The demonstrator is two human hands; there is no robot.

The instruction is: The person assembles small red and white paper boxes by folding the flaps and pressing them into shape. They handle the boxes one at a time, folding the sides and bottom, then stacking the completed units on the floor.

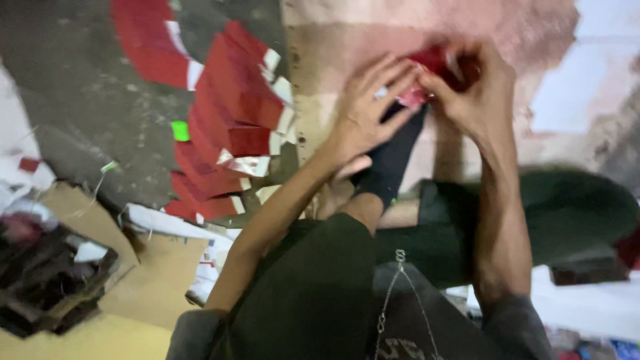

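Currently a small red paper piece [437, 67] is pinched between both hands in the upper centre-right of the frame; motion blur is heavy there, so its exact shape can't be resolved. Glossy red surface, a paler pinkish-white edge visible at the lower left of it. Long axis can't be told for certain, it seems to run roughly left-right across the frame

Left hand [370, 110]: fingers extended and fanned, tips pressed against the left edge of the piece. Right hand [477, 90]: fingers curled closed over the right side of the piece, thumb on top. Both forearms are seen rising from the bottom of the frame, over dark trousers and a black sock [393, 157]

Beneath the hands, a worn board [320, 60] with a pale, pink-stained, matte surface and a scuffed left edge

Upper left to centre-left: a fanned row of flat red cards [230, 100], overlapped like shingles, each with a white or silvery margin on the right side; laid on a rough grey concrete floor [87, 100]. A small bright green scrap [180, 130] is seen just left of the row

Lower left: a brown cardboard box [73, 220], flaps open, dark jumbled scraps inside, contents not identifiable. Flat cardboard sheets are spread beside it

A thin metal chain [399, 280] hangs at bottom centre
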